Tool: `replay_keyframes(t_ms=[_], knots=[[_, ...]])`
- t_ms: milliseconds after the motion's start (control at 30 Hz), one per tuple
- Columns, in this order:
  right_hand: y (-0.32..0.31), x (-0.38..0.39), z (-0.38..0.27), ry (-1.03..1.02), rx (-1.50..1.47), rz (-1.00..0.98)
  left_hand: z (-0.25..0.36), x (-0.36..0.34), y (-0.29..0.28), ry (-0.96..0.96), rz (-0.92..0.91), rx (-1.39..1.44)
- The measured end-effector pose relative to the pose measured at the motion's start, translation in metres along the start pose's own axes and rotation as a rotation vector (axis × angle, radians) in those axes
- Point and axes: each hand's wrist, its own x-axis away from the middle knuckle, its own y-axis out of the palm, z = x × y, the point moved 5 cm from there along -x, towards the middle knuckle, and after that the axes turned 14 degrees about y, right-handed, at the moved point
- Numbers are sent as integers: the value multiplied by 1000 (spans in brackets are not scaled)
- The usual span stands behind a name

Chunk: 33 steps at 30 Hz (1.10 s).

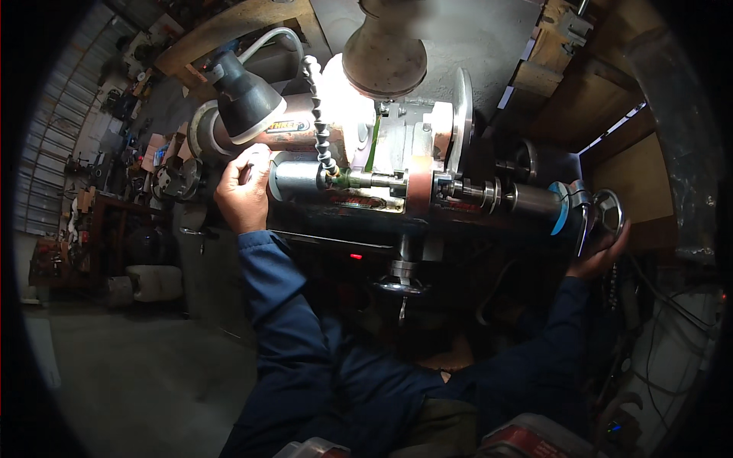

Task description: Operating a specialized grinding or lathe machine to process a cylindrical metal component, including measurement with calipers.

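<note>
My left hand [246,195] is raised at the left end of the machine, beside a grey cylindrical headstock [299,176]. Its fingers are closed at a small shiny part that they largely hide. At the opposite end, my right hand [602,256] grips the lower rim of a metal handwheel [618,204] behind the tailstock [532,203]. A stepped metal shaft [372,179] runs between the two ends. It passes a reddish-brown block [419,187] near the middle. A large thin disc [461,114] stands edge-on behind it.
A black lamp [248,99] and a segmented hose [318,114] hang over the headstock. A bulky grey cylinder [384,61] overhangs the back. Below the bed, another handwheel [402,287] juts toward me. Wooden boards [634,183] stand at the right; cables [672,305] hang there.
</note>
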Motion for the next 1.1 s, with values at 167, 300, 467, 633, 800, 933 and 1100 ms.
replay_keyframes(t_ms=[167, 300, 467, 633, 800, 933, 1100], knots=[[-6, -22, -20, 57, -46, -167, 6, 0, 2, 18, 3, -1], [-3, -40, -46, -19, 16, -333, 3, 5, -2, -37, -19, 24], [2, -61, -46, 88, 169, -483, -3, 7, -5, -15, 6, 41], [25, -85, -50, 70, 367, -730, -2, 7, -1, -6, -4, 58], [24, -79, -57, 104, 426, -682, 0, 5, -2, 65, -15, -31], [13, -71, -39, 28, 333, -532, -4, 6, -2, 35, 17, 16], [1, -53, -37, 141, 115, -341, -3, 6, 1, 15, 40, 28]])
